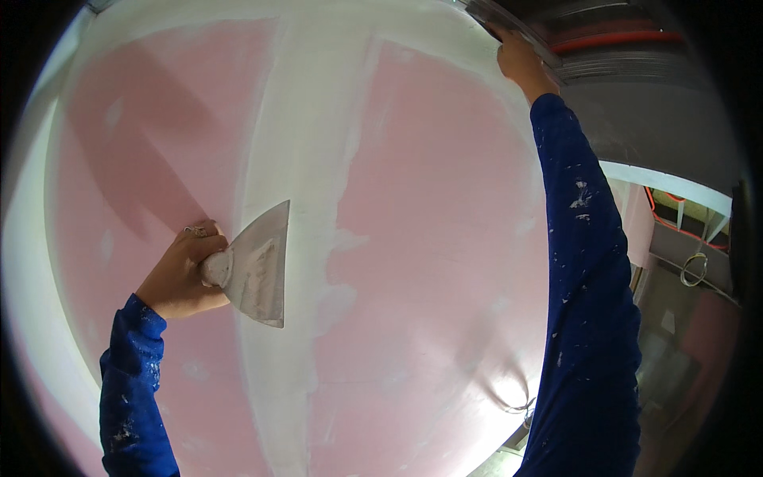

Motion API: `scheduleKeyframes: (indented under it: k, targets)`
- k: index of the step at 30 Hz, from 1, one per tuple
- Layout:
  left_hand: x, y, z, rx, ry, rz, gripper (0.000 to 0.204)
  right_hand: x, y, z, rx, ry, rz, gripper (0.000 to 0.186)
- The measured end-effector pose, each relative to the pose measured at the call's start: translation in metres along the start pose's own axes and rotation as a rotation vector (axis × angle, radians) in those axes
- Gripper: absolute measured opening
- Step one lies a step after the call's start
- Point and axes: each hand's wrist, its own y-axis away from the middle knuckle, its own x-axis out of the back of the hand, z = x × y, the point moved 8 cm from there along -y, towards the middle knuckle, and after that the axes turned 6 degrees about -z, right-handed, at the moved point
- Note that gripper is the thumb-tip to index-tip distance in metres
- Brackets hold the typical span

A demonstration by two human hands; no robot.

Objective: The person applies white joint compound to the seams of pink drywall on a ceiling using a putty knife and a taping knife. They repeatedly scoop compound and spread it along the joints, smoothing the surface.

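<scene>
My left hand (187, 270) is closed around the handle of a wide putty knife (258, 274). The knife's fan-shaped metal blade bears smears of pale compound. It is in front of the whitish band of joint compound (298, 143) running down the pink drywall (445, 222); I cannot tell whether its edge touches the wall. High at the upper right, my right hand (524, 63) is closed on a long, flat, dark grey tool (509, 17), perhaps a trowel, near the wall's top corner. Its far part is cut off by the dark rim of the view.
Whitish compound also runs along the wall's left and top edges. Dark overhead panels with a red pipe (620, 40) lie at the upper right. Beyond my right arm are a pale frame (675, 176), a coiled cable (694, 270) and a lower area. Bright light glares low on the wall.
</scene>
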Motion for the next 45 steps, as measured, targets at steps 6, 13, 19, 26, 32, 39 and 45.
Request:
scheduleKeyframes:
  k: [6,13,19,26,32,39,45]
  targets:
    - [0.002,0.001,-0.001,-0.002,0.000,0.018,0.031,-0.007,-0.004,0.007,0.066,0.011,0.037,0.060]
    - [-0.001,-0.001,0.001,0.007,0.014,-0.017,0.031,-0.018,-0.013,0.016,0.037,0.060,0.004,0.062]
    - [-0.001,0.000,0.003,0.015,0.022,-0.023,0.031,0.001,0.030,-0.015,0.089,0.097,-0.090,0.061]
    - [-0.002,0.001,0.002,0.005,0.009,0.008,0.032,0.025,0.136,-0.053,0.172,0.220,-0.043,0.063]
    - [0.001,0.002,0.000,-0.025,-0.003,0.044,0.033,0.041,0.097,-0.021,0.160,0.026,0.029,0.058]
    - [-0.001,0.003,-0.002,-0.040,-0.032,0.049,0.032,0.013,0.008,-0.010,-0.038,0.029,-0.069,0.061]
    - [-0.001,0.004,0.000,-0.017,-0.034,0.039,0.031,0.002,-0.003,-0.002,0.003,0.033,-0.017,0.062]
